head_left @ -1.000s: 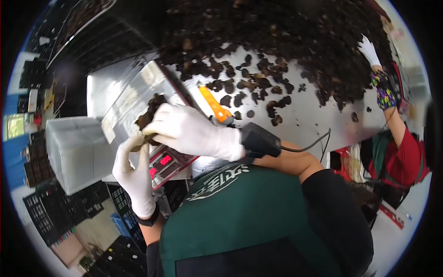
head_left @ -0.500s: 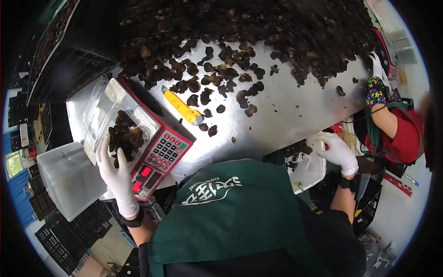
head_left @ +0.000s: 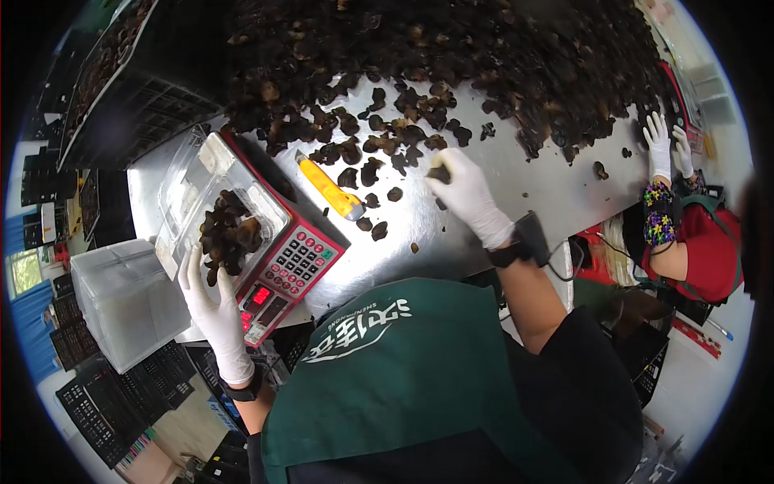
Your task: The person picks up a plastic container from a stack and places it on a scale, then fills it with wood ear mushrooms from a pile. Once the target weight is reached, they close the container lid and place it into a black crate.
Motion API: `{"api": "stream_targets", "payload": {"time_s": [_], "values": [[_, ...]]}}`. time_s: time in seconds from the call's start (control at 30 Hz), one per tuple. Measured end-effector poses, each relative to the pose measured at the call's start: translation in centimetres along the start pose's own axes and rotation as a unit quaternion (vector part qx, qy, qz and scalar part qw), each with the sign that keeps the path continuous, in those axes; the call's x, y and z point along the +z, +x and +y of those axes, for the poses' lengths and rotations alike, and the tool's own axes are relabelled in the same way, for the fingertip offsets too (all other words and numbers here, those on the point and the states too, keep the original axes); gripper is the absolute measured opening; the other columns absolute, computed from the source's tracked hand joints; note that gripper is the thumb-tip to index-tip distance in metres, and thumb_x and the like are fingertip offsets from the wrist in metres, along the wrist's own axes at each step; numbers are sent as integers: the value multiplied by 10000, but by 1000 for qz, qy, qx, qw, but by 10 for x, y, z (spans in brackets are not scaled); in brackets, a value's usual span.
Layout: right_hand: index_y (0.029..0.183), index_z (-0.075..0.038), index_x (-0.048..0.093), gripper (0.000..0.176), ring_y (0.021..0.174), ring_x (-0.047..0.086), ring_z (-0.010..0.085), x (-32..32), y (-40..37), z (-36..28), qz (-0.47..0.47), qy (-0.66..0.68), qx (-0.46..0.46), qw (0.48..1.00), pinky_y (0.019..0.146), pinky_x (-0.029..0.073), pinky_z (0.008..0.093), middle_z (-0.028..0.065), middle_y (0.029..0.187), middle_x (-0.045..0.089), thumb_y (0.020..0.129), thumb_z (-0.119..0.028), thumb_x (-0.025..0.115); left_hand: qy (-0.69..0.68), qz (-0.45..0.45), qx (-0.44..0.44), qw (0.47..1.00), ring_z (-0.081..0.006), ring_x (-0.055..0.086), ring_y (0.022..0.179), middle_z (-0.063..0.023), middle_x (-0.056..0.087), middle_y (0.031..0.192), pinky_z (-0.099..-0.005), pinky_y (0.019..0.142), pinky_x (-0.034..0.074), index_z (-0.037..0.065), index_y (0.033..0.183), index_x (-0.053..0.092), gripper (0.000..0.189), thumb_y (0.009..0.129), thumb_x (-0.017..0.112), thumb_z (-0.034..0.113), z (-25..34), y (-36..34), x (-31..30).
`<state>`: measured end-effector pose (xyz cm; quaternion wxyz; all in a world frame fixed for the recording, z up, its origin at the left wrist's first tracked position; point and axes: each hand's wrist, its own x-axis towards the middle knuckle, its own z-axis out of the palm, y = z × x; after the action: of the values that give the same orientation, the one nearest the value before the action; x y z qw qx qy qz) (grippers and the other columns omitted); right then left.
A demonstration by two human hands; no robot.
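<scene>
On the red digital scale (head_left: 310, 270) sits a clear plastic container (head_left: 272, 216) with a clump of dark wood ear mushrooms (head_left: 230, 234) in it. My white-gloved left hand (head_left: 214, 310) is at the container's near left edge, fingers apart, the fingertips close to the mushrooms. Over the metal table, my gloved right hand (head_left: 470, 198) pinches a small dark piece of wood ear mushroom (head_left: 439, 173). Loose wood ears (head_left: 371, 171) lie just left of that hand. Between them and the scale rests a yellow utility knife (head_left: 330, 191).
A large heap of wood ears (head_left: 548, 73) covers the far side of the metal table (head_left: 451, 250). Stacked clear containers (head_left: 121, 302) stand at left, below a black crate (head_left: 153, 105). At right, a co-worker's gloved hands (head_left: 659, 145) are beside another red scale (head_left: 682, 109).
My right hand has moved from the white tray at lower right up and left over the table, and now pinches a wood ear piece. My left hand stays by the container.
</scene>
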<state>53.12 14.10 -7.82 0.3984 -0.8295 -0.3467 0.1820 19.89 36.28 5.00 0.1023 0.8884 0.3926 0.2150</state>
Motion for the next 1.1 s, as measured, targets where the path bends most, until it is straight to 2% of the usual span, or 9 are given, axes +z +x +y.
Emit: {"api": "stream_targets", "payload": {"time_s": [0.17,0.33,0.43,0.5,0.6,0.8,0.9,1.0,1.1], "values": [[965,-2,634,103,816,610,83,-27,24,-8,-42,232,93,967,752,488,226,24,895,670,867,-22,611,-20,-27,7,999,-328,603,1182,-172,594,1297,-391,1010,463,21,1329,583,441,894,603,-45,-2,3,3],[892,-11,681,250,768,694,181,9,62,-65,-114,126,-15,985,709,523,294,130,828,712,798,-235,743,-26,40,-66,997,-279,635,1119,-141,623,1260,-374,952,491,57,1248,636,375,880,651,-12,20,31,2],[942,-63,646,296,807,684,323,61,79,-76,-48,-73,-126,988,686,536,403,130,866,697,767,-268,770,52,-15,42,998,-243,653,1081,-130,663,1179,-342,928,499,70,1209,664,349,869,668,-8,-3,43,8],[934,-102,651,224,805,667,299,87,84,-59,-4,-139,-207,968,683,528,423,83,834,653,770,-226,740,45,36,22,998,-216,702,945,-119,723,1026,-302,848,527,58,1140,707,279,871,680,-9,-11,44,10],[830,-116,687,107,805,659,299,73,85,-60,-37,-53,-147,987,687,521,402,56,840,655,804,-218,702,-26,107,-6,994,-144,714,789,-103,755,890,-275,728,540,35,1045,743,192,861,719,-11,-26,39,7],[899,-6,682,235,786,653,177,18,77,-58,-75,102,-18,992,737,499,295,97,856,680,850,-233,721,-78,86,-120,986,-80,649,716,-61,737,802,-232,663,504,6,994,756,159,835,760,-6,-38,26,-6],[779,-1,622,247,707,599,161,19,73,-75,-110,80,6,991,659,474,303,97,815,642,818,-206,755,-109,97,-164,976,-54,585,670,-37,713,765,-214,629,475,-27,940,756,124,820,776,-6,-25,31,-10],[738,-10,601,261,625,567,167,48,72,-67,-74,59,-112,989,609,469,302,66,698,569,764,-181,796,-160,90,-177,967,-56,592,684,-26,693,770,-209,634,474,-38,941,745,108,842,768,-2,-19,30,-14],[738,-14,596,251,624,575,118,44,61,-102,-144,99,-57,983,599,478,285,57,701,621,776,-164,793,-258,100,-195,941,-65,607,715,-37,696,820,-203,668,480,-43,967,733,98,876,738,-5,-11,29,-14]]}}
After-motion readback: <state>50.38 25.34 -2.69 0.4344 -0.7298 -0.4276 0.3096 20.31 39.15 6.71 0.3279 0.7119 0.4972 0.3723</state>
